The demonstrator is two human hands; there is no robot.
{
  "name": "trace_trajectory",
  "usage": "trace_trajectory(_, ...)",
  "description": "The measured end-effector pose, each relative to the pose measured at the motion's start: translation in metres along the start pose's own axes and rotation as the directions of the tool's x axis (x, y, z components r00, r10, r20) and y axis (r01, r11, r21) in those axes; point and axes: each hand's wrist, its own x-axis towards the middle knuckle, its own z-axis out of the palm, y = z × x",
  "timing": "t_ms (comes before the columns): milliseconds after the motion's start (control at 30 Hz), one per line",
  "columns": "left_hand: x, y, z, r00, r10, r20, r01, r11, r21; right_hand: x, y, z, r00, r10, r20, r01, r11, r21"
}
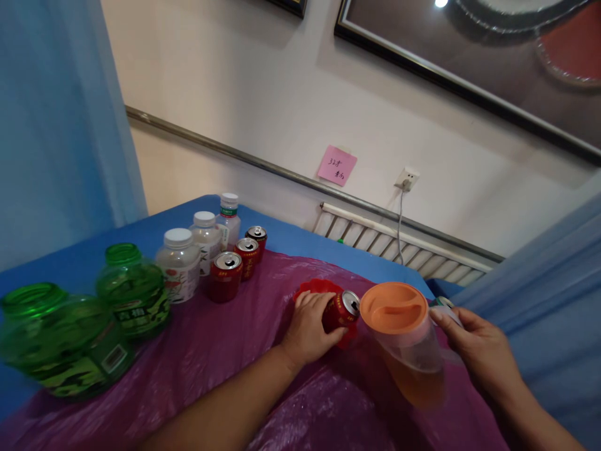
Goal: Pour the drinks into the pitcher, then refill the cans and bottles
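My left hand (310,329) is wrapped round a red drink can (342,309), its silver top leaning right toward the pitcher. Behind and under that hand shows a red wavy-edged dish (318,286), mostly covered; whether the can rests in it I cannot tell. My right hand (476,344) grips the handle of a clear plastic pitcher (416,360) with an orange lid (394,308). The pitcher is tilted, its lid close to the can's top, and brownish liquid sits low inside. I see no stream of liquid between them.
Left of my hands, three red cans (226,275) stand beside white-capped bottles (179,266) and two green open-mouthed jars (61,344). Purple plastic sheeting (201,369) covers much of the blue table. A silver-topped can (444,302) shows partly behind the pitcher. A radiator (361,235) lines the wall.
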Motion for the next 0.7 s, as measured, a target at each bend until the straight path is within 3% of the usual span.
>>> trace_trajectory(700, 0.0003, 0.0007, 0.0012, 1.000, -0.006, 0.011, 0.006, 1.000, -0.007, 0.0026, 0.0029, -0.0019, 1.000, -0.006, 0.031, 0.006, 1.000, -0.016)
